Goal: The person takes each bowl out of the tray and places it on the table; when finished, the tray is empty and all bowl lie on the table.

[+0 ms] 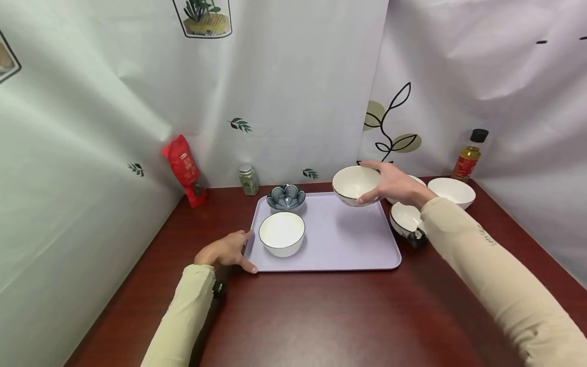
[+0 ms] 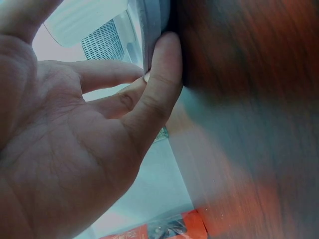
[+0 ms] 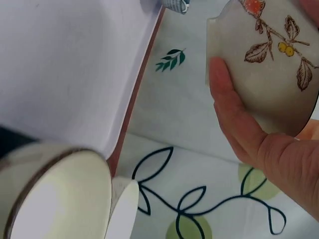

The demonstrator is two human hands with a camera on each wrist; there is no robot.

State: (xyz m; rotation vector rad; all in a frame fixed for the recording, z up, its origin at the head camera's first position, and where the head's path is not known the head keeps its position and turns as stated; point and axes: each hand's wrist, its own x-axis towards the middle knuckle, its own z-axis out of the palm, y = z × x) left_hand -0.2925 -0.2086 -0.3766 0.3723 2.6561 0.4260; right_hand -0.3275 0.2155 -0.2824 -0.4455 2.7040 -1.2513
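Note:
My right hand (image 1: 390, 182) grips a white bowl (image 1: 352, 182) by its sides, over the right part of the lilac tray (image 1: 339, 244). In the right wrist view, a branch with leaves and yellow berries decorates the outside of this bowl (image 3: 279, 94). My left hand (image 1: 227, 250) holds the tray's front left corner; in the left wrist view its fingers (image 2: 167, 55) lie against the tray's rim. A plain white bowl (image 1: 282, 232) with a dark rim stands on the tray's left side. Behind it is a dark blue petal-patterned bowl (image 1: 286, 198).
More white bowls stand right of the tray, one farther back (image 1: 451, 189) and one (image 1: 405, 215) partly hidden by my right wrist and sleeve. An oil bottle (image 1: 468, 157) is at the back right. A spice jar (image 1: 248, 180) and a red packet (image 1: 185, 168) stand at the back left.

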